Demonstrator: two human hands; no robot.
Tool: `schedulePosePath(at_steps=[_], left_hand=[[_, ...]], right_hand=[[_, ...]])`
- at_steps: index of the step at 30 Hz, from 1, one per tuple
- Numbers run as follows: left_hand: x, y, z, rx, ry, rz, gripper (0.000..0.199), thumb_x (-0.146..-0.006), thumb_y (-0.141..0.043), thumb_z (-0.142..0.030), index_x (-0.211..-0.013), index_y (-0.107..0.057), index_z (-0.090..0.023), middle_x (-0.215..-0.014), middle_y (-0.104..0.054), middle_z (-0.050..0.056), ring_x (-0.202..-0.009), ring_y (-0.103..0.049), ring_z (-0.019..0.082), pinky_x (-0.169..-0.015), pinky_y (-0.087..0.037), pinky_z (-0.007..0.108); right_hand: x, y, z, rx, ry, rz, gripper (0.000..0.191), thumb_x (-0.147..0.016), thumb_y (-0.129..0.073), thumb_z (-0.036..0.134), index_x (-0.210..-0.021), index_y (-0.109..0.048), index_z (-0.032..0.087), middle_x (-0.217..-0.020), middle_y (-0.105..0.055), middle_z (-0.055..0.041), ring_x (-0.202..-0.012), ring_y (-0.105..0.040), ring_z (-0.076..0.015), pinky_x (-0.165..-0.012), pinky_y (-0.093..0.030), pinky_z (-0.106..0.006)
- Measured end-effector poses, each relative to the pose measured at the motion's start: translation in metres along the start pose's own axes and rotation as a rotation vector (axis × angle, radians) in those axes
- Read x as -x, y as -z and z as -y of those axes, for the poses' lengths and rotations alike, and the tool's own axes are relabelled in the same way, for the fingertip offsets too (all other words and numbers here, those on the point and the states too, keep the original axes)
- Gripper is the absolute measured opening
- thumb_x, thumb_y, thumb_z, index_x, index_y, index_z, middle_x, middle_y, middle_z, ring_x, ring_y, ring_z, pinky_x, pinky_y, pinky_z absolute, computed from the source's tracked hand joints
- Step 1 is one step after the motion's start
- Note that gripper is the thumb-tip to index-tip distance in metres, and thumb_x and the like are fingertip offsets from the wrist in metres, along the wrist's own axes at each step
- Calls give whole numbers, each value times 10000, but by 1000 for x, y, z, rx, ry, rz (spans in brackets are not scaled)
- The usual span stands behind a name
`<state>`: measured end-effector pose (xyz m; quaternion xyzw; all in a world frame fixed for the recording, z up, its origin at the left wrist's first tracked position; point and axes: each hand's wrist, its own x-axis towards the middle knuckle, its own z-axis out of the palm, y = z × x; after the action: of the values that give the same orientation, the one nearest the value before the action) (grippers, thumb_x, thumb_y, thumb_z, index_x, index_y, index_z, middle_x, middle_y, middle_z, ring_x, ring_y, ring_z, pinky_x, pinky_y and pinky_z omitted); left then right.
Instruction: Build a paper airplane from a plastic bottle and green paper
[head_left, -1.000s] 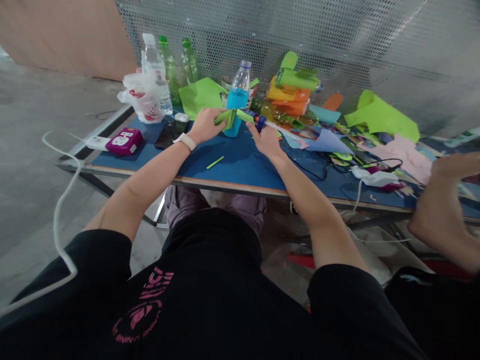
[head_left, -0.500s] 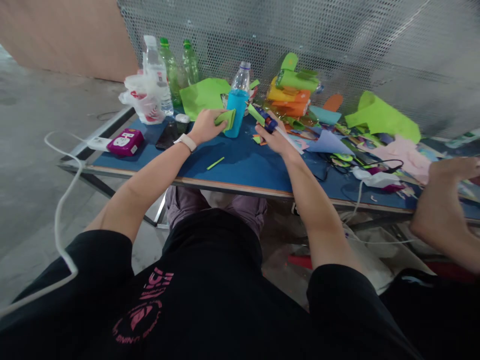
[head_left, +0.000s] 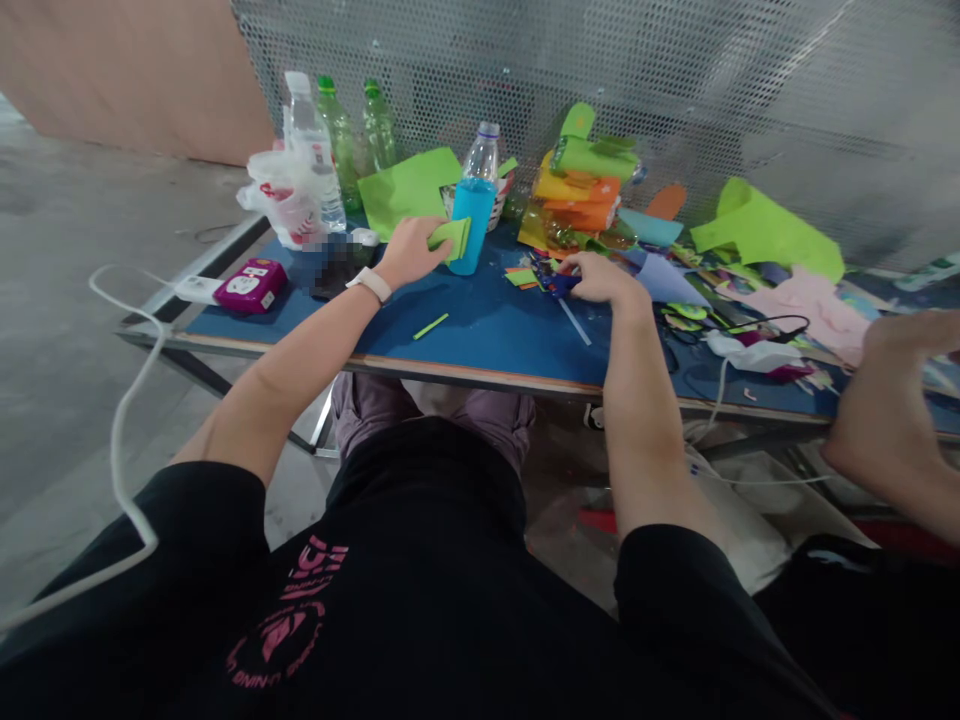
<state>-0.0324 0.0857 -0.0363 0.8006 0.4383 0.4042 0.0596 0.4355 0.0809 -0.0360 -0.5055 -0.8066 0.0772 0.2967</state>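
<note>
My left hand (head_left: 412,252) pinches a folded piece of green paper (head_left: 454,238) against the side of a clear bottle with a blue-wrapped body (head_left: 474,215), which stands upright. Low over the table, my right hand (head_left: 604,278) has its fingers curled at a dark blue hot glue gun (head_left: 556,284), partly hidden by the fingers. A translucent glue stick (head_left: 576,322) points out of it toward the table's front edge. Small coloured paper scraps (head_left: 521,277) lie just left of the gun. A narrow green strip (head_left: 430,326) rests on the blue tabletop (head_left: 480,325) in front of me.
At the left stand a water bottle (head_left: 309,150), green bottles (head_left: 379,130), a bagged cup (head_left: 289,205) and a purple box (head_left: 251,285). Orange-green paper-covered bottles (head_left: 585,185) and heaped paper (head_left: 765,235) lie right. Another person's arm (head_left: 889,400) reaches in.
My right hand has lowered the glue gun from beside the bottle to the tabletop, moving right and turning palm down. The green piece beside the gun is no longer there. My left hand stays put.
</note>
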Motion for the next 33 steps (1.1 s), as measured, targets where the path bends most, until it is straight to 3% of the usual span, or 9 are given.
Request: schedulePosePath(at_steps=[3,6,9,11,14,19,22,26,33], left_hand=[[1,2,-4,23,-9,-6,543,-1061,-809,-497,-1493,-928,-188,-1090,-931,189,-1373,-864,463,-1379,-627,620],[1,3,-6,51,-21,-7,542,-1077,-807,-523,-1491,-929,-195,-1065,-926,181,-1352,-871,453,-1364,-640,609],[1,1,-3,39,-12,-4,537,-1064,-821,-479,-1503,-926,-189,-1189,-949,200,-1383,-865,454,-1372,-637,616],[0,-1,0,30,1,4,530,-1054,-834,-435,-1510,-924,-182,-1293,-951,215,-1437,-853,462,-1404,-614,628],[0,-2,3,37,6,12,524,-1050,-848,-406,-1526,-919,-197,-1382,-940,216,-1500,-828,472,-1448,-573,661],[2,2,-5,22,4,29,489,-1084,-862,-455,-1492,-915,-190,-1469,-917,229,-1553,-807,459,-1449,-574,609],[4,7,-14,4,-1,30,480,-1126,-844,-527,-1451,-910,-180,-1469,-910,240,-1531,-818,461,-1394,-616,579],[6,12,-19,1,-6,12,407,-1182,-771,-565,-1368,-916,-234,-1344,-930,203,-1391,-859,434,-1297,-679,572],[4,12,-17,-25,24,13,307,-1162,-790,-470,-1322,-908,-236,-1289,-927,204,-1369,-867,421,-1309,-672,595]], right_hand=[[-2,-2,0,74,-162,77,380,-874,-1071,422,-904,-734,248,-863,-664,-61,-801,-555,-217,-928,-630,-513],[-1,2,12,40,-186,65,392,-781,-1107,373,-872,-736,285,-907,-686,-80,-853,-635,-280,-951,-668,-576],[2,6,43,19,-126,-14,353,-755,-1091,349,-958,-807,296,-1134,-749,-130,-999,-733,-351,-1063,-686,-656],[1,-1,75,-69,6,-2,321,-891,-1013,404,-1128,-860,250,-1300,-793,-180,-1092,-760,-339,-1141,-672,-625],[-1,-31,129,-212,153,155,354,-1012,-956,564,-1178,-904,256,-1294,-842,-162,-1126,-773,-328,-1110,-690,-570],[0,-95,184,-244,409,368,361,-1098,-869,608,-1284,-960,312,-1473,-784,-169,-1345,-775,-418,-1238,-642,-668],[1,-112,193,-220,482,363,289,-1145,-809,551,-1194,-923,290,-1416,-788,-178,-1373,-752,-436,-1310,-580,-699],[2,-108,195,-158,502,383,259,-1174,-721,500,-1073,-815,282,-1247,-820,-173,-1283,-720,-423,-1236,-590,-665],[5,-87,192,-177,311,317,120,-1038,-779,400,-991,-767,290,-1102,-886,-108,-1017,-780,-337,-1037,-640,-548]])
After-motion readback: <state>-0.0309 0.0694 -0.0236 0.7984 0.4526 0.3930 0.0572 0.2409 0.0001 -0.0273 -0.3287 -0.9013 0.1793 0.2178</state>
